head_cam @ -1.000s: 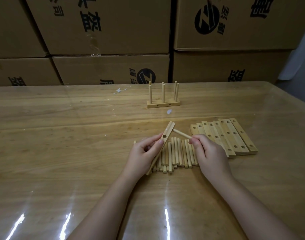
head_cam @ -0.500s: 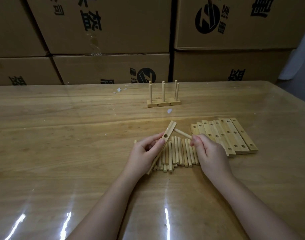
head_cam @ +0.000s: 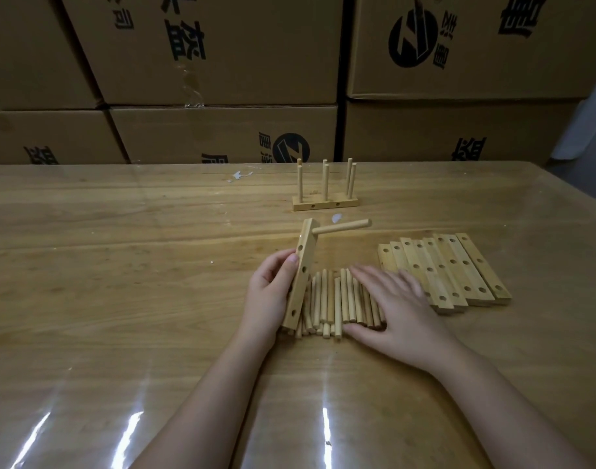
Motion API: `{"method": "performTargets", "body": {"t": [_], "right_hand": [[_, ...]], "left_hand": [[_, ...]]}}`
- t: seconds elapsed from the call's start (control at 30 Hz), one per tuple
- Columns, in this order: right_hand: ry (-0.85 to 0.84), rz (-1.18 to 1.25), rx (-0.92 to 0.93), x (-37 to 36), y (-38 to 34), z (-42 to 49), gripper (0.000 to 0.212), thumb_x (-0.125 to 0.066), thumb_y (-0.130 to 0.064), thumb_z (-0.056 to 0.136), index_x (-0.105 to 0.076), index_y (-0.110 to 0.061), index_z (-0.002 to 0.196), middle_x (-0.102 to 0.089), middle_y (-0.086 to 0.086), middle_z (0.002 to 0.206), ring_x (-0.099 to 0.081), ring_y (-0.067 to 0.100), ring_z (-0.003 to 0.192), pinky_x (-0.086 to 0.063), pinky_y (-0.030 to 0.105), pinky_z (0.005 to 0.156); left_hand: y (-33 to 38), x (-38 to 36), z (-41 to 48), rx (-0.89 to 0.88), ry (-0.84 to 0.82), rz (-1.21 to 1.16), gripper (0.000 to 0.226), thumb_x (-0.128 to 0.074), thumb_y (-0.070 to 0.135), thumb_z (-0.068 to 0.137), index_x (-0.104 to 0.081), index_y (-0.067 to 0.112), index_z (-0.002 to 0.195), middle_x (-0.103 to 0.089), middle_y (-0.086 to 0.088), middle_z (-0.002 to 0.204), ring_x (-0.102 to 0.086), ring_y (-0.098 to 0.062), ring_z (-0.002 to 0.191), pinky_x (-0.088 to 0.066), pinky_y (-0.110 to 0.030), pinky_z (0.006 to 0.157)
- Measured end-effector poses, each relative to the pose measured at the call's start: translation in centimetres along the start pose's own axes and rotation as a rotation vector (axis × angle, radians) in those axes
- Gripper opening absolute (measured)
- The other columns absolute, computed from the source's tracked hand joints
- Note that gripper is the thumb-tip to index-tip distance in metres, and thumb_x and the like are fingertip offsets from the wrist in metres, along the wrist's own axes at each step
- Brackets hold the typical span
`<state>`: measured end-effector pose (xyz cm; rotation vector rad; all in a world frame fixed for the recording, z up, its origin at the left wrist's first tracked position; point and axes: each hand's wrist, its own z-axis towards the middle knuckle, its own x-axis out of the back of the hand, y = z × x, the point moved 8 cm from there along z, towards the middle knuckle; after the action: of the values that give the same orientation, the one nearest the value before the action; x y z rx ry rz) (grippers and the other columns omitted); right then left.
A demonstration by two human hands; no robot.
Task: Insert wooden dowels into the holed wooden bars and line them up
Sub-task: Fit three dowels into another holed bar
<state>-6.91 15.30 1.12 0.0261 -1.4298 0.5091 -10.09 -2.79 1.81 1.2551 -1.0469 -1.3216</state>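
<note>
Wood-grain counter [head_cam: 120, 299] under a shiny clear sheet fills the near view, with streaks of light across it. Two bare forearms reach in from the bottom edge.

The left hand [head_cam: 269, 296] grips a holed bar [head_cam: 301, 275] around its middle, fingers curled behind it and the thumb on its front face. The bar stands steeply tilted, with its lower end down at the left edge of a row of loose dowels [head_cam: 327, 302]. One dowel [head_cam: 344, 226] sits in the bar's top hole and sticks out to the right.

The right hand [head_cam: 398, 306] lies flat and released on the right part of the loose dowels, fingers straight, grasping nothing.

Just right of that hand, spare bars [head_cam: 452, 272] lie side by side on the counter, partly overlapping, holes facing up.

Farther back stands a finished rack [head_cam: 325, 201], a base with dowels upright in it. A white scrap [head_cam: 337, 217] lies just in front of it. Behind the counter, cardboard boxes [head_cam: 222, 45] with black print are stacked like a wall.
</note>
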Motion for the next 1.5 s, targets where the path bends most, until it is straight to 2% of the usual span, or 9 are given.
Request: {"method": "performTargets", "body": {"t": [0.13, 0.27, 0.37, 0.5, 0.7, 0.83, 1.07, 1.33, 1.5], "right_hand": [[-0.011, 0.029, -0.009, 0.2, 0.3, 0.0, 0.092, -0.034, -0.083, 0.067, -0.004, -0.044, 0.144, -0.021, -0.019, 0.15, 0.0, -0.018, 0.116, 0.009, 0.023, 0.107], [-0.041, 0.204, -0.13, 0.5, 1.0, -0.2, 0.096, -0.038, -0.085, 0.055, -0.021, -0.047, 0.141, -0.03, -0.022, 0.142, -0.015, 0.003, 0.133, -0.015, 0.032, 0.109], [0.094, 0.352, -0.147, 1.6, 1.1, -0.4, 0.073, -0.038, -0.077, 0.065, -0.046, -0.041, 0.129, -0.044, -0.029, 0.119, -0.043, 0.0, 0.116, -0.038, 0.02, 0.093], [0.429, 0.374, -0.141, 4.0, 2.1, -0.8, 0.027, -0.05, -0.031, 0.091, -0.066, -0.02, 0.109, -0.065, -0.012, 0.096, -0.06, 0.005, 0.092, -0.04, 0.011, 0.076], [0.576, 0.706, -0.329, 4.2, 4.8, -1.6, 0.019, -0.055, -0.015, 0.09, -0.067, -0.028, 0.097, -0.068, -0.009, 0.083, -0.062, 0.002, 0.076, -0.048, 0.015, 0.058], [0.436, 1.055, -0.277, 3.6, 3.5, -0.9, 0.017, -0.06, -0.009, 0.087, -0.069, -0.021, 0.094, -0.071, -0.004, 0.081, -0.066, 0.007, 0.074, -0.052, 0.016, 0.063], [0.312, 1.114, -0.142, 2.8, -0.4, -0.5, 0.013, -0.063, -0.002, 0.082, -0.067, -0.011, 0.091, -0.073, 0.001, 0.08, -0.07, 0.013, 0.073, -0.052, 0.015, 0.063], [0.331, 1.097, -0.143, 2.7, -0.4, -0.4, 0.013, -0.063, -0.002, 0.083, -0.066, -0.012, 0.091, -0.073, 0.0, 0.083, -0.069, 0.013, 0.076, -0.053, 0.016, 0.065], [0.332, 1.018, -0.131, 2.7, -0.3, -0.5, 0.017, -0.063, -0.004, 0.084, -0.067, -0.018, 0.092, -0.072, -0.003, 0.083, -0.069, 0.011, 0.076, -0.053, 0.018, 0.067]], "left_hand": [[0.1, -0.2, 0.0, -0.008, -0.01, 0.011, 0.014, -0.057, 0.018, 0.094, -0.07, 0.02, 0.098, -0.072, 0.002, 0.089, -0.065, -0.011, 0.083, -0.05, -0.03, 0.078], [0.1, -0.3, -0.1, -0.001, -0.031, 0.032, 0.013, -0.058, 0.021, 0.094, -0.071, 0.023, 0.096, -0.073, 0.004, 0.088, -0.065, -0.013, 0.084, -0.052, -0.037, 0.082], [-0.1, -0.4, -0.1, 0.0, -0.033, 0.043, 0.012, -0.059, 0.023, 0.093, -0.071, 0.024, 0.095, -0.072, 0.004, 0.086, -0.064, -0.013, 0.081, -0.051, -0.04, 0.081], [-0.2, -0.3, 0.0, 0.009, -0.025, 0.03, 0.013, -0.059, 0.025, 0.093, -0.071, 0.026, 0.097, -0.073, 0.005, 0.088, -0.065, -0.01, 0.08, -0.05, -0.029, 0.075], [0.1, -0.1, -0.1, -0.002, 0.004, 0.031, 0.02, -0.051, 0.027, 0.097, -0.071, 0.028, 0.095, -0.074, 0.008, 0.088, -0.067, -0.004, 0.083, -0.05, -0.016, 0.07], [-0.2, 0.3, -0.2, 0.047, 0.046, 0.033, 0.036, -0.04, 0.04, 0.1, -0.071, 0.027, 0.087, -0.068, 0.009, 0.069, -0.062, -0.005, 0.068, -0.047, -0.022, 0.062], [-0.2, 0.4, -0.1, 0.049, 0.064, 0.059, 0.038, -0.04, 0.04, 0.099, -0.065, 0.019, 0.082, -0.059, 0.011, 0.059, -0.055, -0.011, 0.063, -0.044, -0.032, 0.064], [-0.1, 0.1, -0.1, 0.033, 0.003, 0.027, 0.033, -0.047, 0.034, 0.097, -0.067, 0.019, 0.076, -0.059, 0.01, 0.052, -0.055, -0.001, 0.048, -0.045, -0.016, 0.047], [0.1, -0.1, -0.3, 0.025, -0.03, -0.026, 0.033, -0.05, 0.03, 0.097, -0.068, 0.019, 0.072, -0.057, 0.009, 0.051, -0.052, -0.002, 0.043, -0.044, -0.017, 0.041]]}}
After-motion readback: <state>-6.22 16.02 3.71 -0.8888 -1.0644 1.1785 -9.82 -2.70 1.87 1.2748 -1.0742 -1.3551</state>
